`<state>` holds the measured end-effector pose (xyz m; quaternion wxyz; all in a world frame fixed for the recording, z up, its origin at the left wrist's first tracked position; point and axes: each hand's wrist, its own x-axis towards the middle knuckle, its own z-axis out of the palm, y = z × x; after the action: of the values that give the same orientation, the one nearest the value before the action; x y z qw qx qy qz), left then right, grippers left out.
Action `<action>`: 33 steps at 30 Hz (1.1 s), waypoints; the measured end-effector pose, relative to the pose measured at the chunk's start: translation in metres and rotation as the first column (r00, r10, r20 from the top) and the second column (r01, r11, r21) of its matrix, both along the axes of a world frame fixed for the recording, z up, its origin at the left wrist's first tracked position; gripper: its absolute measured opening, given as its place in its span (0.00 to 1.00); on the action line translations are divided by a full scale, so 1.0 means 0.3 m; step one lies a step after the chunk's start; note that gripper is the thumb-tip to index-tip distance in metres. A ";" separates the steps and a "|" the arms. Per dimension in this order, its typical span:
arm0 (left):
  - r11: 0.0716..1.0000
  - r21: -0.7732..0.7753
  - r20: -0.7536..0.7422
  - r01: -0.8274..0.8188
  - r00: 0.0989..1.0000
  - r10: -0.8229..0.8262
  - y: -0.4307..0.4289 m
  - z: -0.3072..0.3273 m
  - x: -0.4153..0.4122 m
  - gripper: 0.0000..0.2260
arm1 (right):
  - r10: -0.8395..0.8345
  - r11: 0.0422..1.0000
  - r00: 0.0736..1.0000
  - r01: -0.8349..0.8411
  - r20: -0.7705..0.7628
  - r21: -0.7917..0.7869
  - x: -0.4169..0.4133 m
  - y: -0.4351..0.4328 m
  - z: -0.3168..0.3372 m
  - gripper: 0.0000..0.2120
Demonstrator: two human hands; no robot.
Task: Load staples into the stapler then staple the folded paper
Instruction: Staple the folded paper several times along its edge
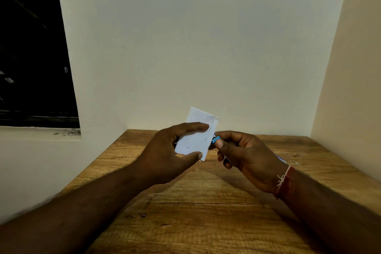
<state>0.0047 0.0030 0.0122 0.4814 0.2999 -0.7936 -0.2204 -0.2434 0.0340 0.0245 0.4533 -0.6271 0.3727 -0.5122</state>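
Wood-grain table (206, 222) under folded paper (195, 140), cream walls (195, 47), dark window (31, 47) L

Bare left forearm (92, 198), bare right forearm (329, 204), red thread band (287, 183) with knotted white string at right wrist

The stapler (214, 140) is almost wholly hidden inside the right hand (247, 154); only a blue tip shows. The left hand (165, 155) covers part of the folded paper (196, 139). A pale object (280, 158) behind the right wrist is mostly hidden.
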 end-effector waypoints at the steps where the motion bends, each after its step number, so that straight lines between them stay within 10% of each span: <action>1: 1.000 -0.001 0.004 0.004 1.000 -0.004 0.000 -0.002 -0.002 0.28 | 0.008 1.000 1.000 -0.008 -0.016 0.000 0.001 0.000 -0.003 0.19; 33: 0.999 -0.002 0.071 0.037 0.997 -0.037 0.030 0.012 -0.004 0.30 | 0.027 1.000 0.965 -0.029 -0.261 -0.005 0.030 0.047 0.018 0.12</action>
<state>0.0036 0.0120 0.0159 0.4492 0.2921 -0.8159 -0.2173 -0.2344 0.0481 0.0297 0.4046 -0.6964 0.4179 -0.4203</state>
